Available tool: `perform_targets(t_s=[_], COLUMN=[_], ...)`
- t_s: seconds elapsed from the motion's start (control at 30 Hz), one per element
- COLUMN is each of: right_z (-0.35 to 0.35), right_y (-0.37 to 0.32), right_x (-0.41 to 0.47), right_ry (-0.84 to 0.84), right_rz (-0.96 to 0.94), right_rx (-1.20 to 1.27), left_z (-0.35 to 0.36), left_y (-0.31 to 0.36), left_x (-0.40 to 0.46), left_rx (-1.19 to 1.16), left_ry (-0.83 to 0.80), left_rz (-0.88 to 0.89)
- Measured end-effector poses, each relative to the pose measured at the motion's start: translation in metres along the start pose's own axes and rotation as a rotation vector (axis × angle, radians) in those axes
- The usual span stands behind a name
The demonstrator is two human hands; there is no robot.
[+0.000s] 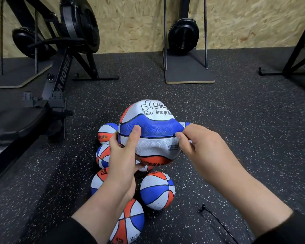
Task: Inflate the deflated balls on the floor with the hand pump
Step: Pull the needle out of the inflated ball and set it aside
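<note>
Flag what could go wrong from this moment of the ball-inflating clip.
1. The held ball is badly dented and gripped only at its sides; the left hand could lose it onto the balls on the floor.
2. The right hand pinches something small at the seam; whether it is the valve cannot be told, and forcing it might damage it.
3. The black cord near the right arm could snag.

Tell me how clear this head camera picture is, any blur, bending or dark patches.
Head view: the held ball and both hands, left hand and right hand, are sharp; wide-angle bending tilts the rowing machine and the uprights at the edges; the left side is dim; no strong glare.
</note>
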State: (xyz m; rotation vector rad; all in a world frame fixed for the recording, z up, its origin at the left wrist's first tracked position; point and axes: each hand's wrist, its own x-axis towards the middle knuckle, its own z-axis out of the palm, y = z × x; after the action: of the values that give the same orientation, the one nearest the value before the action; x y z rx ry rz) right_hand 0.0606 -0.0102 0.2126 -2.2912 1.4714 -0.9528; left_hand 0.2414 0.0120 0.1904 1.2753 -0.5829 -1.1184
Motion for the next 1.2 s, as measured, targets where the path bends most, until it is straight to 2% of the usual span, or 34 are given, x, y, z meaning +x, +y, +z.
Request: perform_targets(t_s=[0.37, 0.63, 0.77, 0.93, 1.07, 1.2], right_z=[0.002, 0.003, 0.003, 0.0, 0.004, 0.001], right_y=[-0.006, -0.01, -0.011, -0.007, -0.004, -0.004], right_x=[-0.001, 0.0, 0.002, 0.002, 0.0, -0.001], right_ry=[0.036, 0.098, 0.07, 0.12, 0.076, 0.129], right_rz=[0.011, 0.026, 0.084, 0.107, 0.14, 0.099], right_rx=[0.014, 0.073, 0.172, 0.324, 0.304, 0.194], left_z=[0.003, 0.007, 0.011, 0.014, 0.01, 0.01], left_y=[0.003, -0.004, -0.003, -0.001, -0.002, -0.002], left_x=[-0.002, -0.006, -0.007, -0.006, -0.002, -0.002], left_rx=[-0.007, 0.013, -0.001, -0.08, -0.133, -0.085], left_ry=[-0.016, 0.003, 0.016, 0.071, 0.092, 0.071], left_rz=[0.336, 0.438, 0.492, 0.451, 0.342, 0.344])
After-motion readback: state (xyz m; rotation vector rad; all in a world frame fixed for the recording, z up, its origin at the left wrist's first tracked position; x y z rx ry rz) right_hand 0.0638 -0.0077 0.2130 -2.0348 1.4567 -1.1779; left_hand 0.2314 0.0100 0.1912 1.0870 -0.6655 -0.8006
